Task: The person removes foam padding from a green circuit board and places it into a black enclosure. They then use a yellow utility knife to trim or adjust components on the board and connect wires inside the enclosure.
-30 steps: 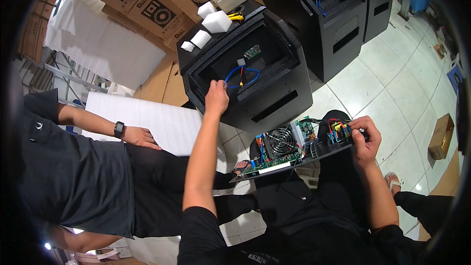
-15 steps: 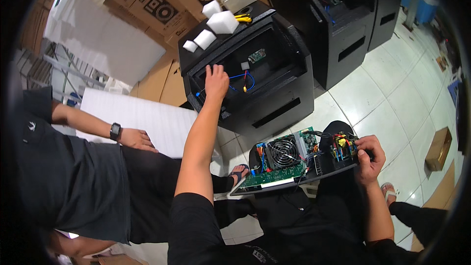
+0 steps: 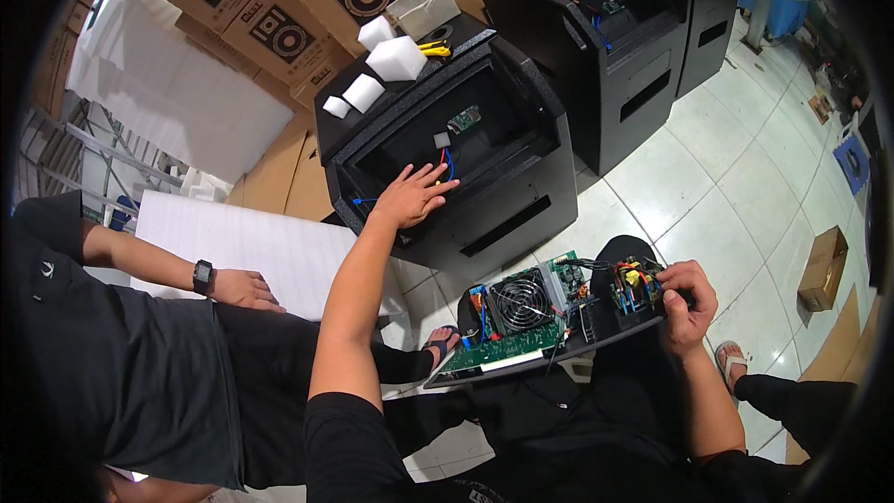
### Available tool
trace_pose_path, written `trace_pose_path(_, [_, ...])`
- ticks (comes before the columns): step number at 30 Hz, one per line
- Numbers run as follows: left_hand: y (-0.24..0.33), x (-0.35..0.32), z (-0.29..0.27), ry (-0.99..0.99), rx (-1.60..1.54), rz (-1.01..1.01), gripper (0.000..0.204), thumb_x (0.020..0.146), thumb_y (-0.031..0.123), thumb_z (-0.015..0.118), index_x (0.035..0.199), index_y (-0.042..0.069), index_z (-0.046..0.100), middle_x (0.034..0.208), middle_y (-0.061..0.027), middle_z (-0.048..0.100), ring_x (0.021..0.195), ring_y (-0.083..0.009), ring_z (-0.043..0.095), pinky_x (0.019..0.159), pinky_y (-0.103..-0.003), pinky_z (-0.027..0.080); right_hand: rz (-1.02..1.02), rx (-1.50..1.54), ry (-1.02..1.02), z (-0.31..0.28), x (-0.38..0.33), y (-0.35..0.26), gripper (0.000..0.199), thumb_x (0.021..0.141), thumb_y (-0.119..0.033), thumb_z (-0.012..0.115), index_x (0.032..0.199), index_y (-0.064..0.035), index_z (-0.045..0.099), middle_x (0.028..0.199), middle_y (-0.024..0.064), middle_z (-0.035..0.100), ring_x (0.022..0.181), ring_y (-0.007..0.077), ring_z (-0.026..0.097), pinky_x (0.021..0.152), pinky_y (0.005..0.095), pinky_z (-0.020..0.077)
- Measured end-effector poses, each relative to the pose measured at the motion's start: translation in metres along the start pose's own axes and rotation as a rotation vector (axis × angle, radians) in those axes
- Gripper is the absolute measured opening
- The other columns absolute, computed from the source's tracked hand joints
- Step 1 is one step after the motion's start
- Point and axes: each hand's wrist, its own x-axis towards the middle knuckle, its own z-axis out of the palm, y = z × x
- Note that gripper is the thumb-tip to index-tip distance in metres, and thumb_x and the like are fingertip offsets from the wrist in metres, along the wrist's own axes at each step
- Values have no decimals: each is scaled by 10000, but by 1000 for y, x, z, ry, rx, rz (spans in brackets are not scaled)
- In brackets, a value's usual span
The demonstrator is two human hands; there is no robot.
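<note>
My left hand (image 3: 408, 199) reaches over the recessed opening of a black speaker cabinet (image 3: 540, 191), its fingers spread and palm down. Right by its fingertips are red and blue wires (image 3: 451, 165) with a small white connector block (image 3: 441, 140); whether the fingers touch them I cannot tell. A small green circuit board (image 3: 463, 118) sits farther inside. My right hand (image 3: 689, 305) grips the right end of a black amplifier panel (image 3: 615, 339), held tilted over my lap. The panel carries a black fan (image 3: 521, 302), a green board (image 3: 494, 351) and a wired power section (image 3: 635, 285).
White foam blocks (image 3: 398, 58), yellow-handled cutters (image 3: 435, 50) and an open box (image 3: 424, 7) stand on the cabinet. More black cabinets (image 3: 596, 84) stand behind right. At left, a co-worker's hand (image 3: 244, 289) rests near white foam sheeting (image 3: 251, 233). A carton (image 3: 823, 268) lies on the floor.
My left hand has moved right and nearer across the cabinet opening, and its fingers have spread out. My right hand keeps its grip on the amplifier panel. The whole view has shifted slightly.
</note>
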Motion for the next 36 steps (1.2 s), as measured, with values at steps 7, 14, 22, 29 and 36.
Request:
trace_pose_path(7, [-28,2,10,-109,59,-101,372,1023,359,526,1357,249,648,1537,-43,497,1425,-236,452,1214,-485,302,-33,-44,-17,-2,-3,2,181,822,-164,635,792,11,602,891,171,670,835,264,610,782,375,481])
trace_pose_path(14, [-41,13,15,-143,132,-435,248,946,198,597,1159,169,720,1158,-113,701,1105,-266,679,965,-477,499,-9,-32,-45,-3,-2,2,166,818,-152,629,803,12,606,900,177,672,834,271,609,778,377,486])
trace_pose_path(22, [-12,-1,-1,67,-70,-372,571,745,70,753,1271,90,532,1209,-185,648,1060,-371,689,868,-505,568,-91,-75,-32,-2,-1,3,152,826,-141,633,820,10,623,880,181,674,804,291,620,755,389,498])
trace_pose_path(29, [-45,-11,-30,-79,114,-493,383,772,130,726,1146,68,669,1054,-198,718,1019,-389,707,883,-473,580,-19,-42,-27,1,3,5,174,838,-160,631,807,10,621,877,180,669,827,291,633,769,389,500])
trace_pose_path(36, [-19,19,-22,-352,-299,-577,419,717,205,721,1069,-23,714,1083,-267,717,1022,-389,711,858,-457,575,-17,-15,-38,1,5,-1,170,836,-154,636,828,15,621,887,183,666,822,281,637,774,364,497])
